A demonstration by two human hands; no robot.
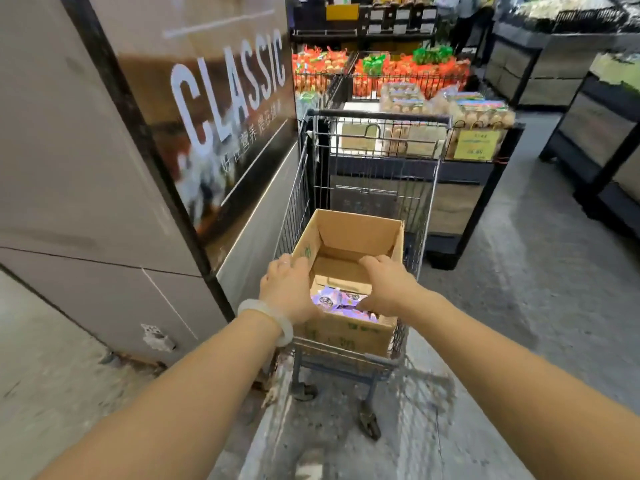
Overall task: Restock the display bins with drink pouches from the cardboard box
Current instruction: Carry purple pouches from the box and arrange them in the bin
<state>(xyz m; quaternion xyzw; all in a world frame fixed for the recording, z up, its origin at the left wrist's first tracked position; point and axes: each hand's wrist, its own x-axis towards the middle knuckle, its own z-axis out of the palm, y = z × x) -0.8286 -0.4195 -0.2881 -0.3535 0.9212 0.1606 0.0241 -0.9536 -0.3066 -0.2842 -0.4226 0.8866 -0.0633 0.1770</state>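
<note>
Box (348,271) seated in cart (367,168), open-topped. Pouches (341,301) at near end of box: likely soft, light, slippery film; best pinched at the sealed edge. Left hand (289,289) curled over box's left wall. Right hand (386,285) inside box above pouches; grasp undeterminable.

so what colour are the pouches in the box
Purple with white, as the drink pouches show in the head view, low inside the cardboard box.

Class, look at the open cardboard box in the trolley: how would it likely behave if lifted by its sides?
The cardboard box looks mostly empty, so probably light. Its open top may let the walls flex inward. The purple pouches sit at the near end, so it might tip that way.
</note>
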